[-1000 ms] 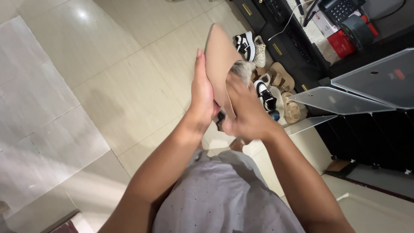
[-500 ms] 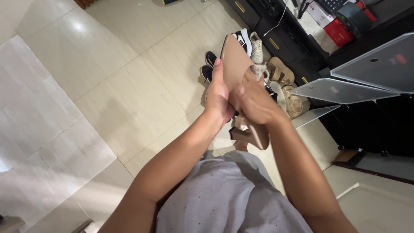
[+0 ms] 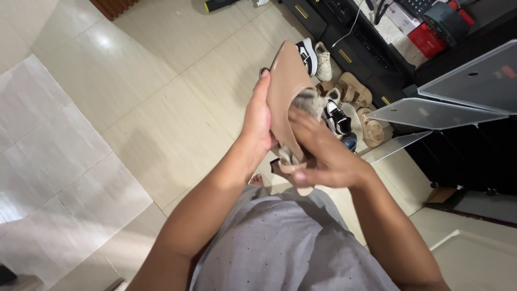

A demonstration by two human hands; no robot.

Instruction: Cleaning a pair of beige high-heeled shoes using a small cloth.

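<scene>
A tan pointed high-heel shoe [image 3: 285, 86] is held up in front of me, toe pointing away. My left hand [image 3: 257, 119] grips its left side, fingers stretched along the sole. My right hand [image 3: 323, 155] presses a small grey cloth [image 3: 308, 100] against the shoe's right side and wraps around the heel end. The heel itself is mostly hidden behind my right hand.
Below the shoe, several shoes lie on the tiled floor: black-and-white sneakers [image 3: 307, 55], a white sneaker [image 3: 323, 60], tan sandals [image 3: 355, 90]. A dark shoe cabinet with open translucent doors [image 3: 425, 114] stands at right. A black desk with a red box [image 3: 428, 39] is behind.
My right hand has slid the grey cloth along the shoe's side and shifted down to the heel. The shoe has tilted slightly and the view has drifted.
</scene>
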